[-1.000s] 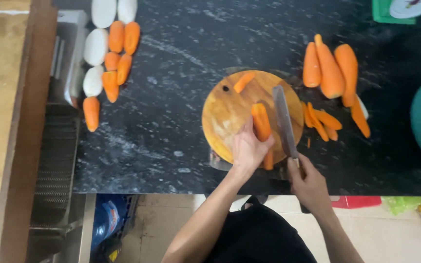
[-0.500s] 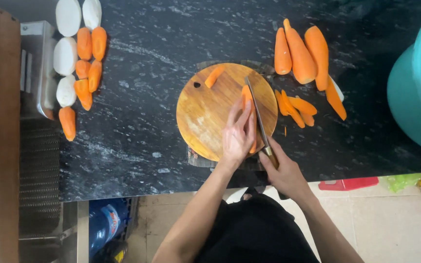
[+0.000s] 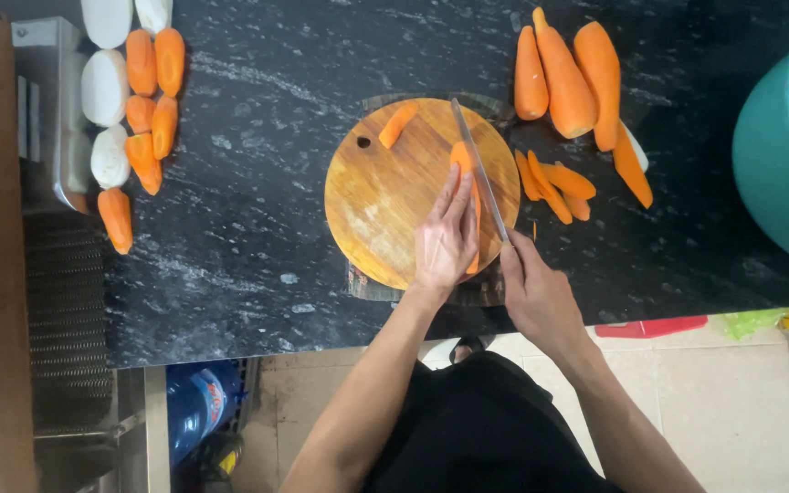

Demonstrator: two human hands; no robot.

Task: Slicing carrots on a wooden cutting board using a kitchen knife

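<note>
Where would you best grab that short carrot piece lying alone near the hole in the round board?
Probably across its middle, from above. The short carrot piece lies flat and slanted on the round board, apart from the left hand and the knife in the right hand. Its long sides are bare, so fingers could pinch them; the narrow ends offer less hold.
</note>
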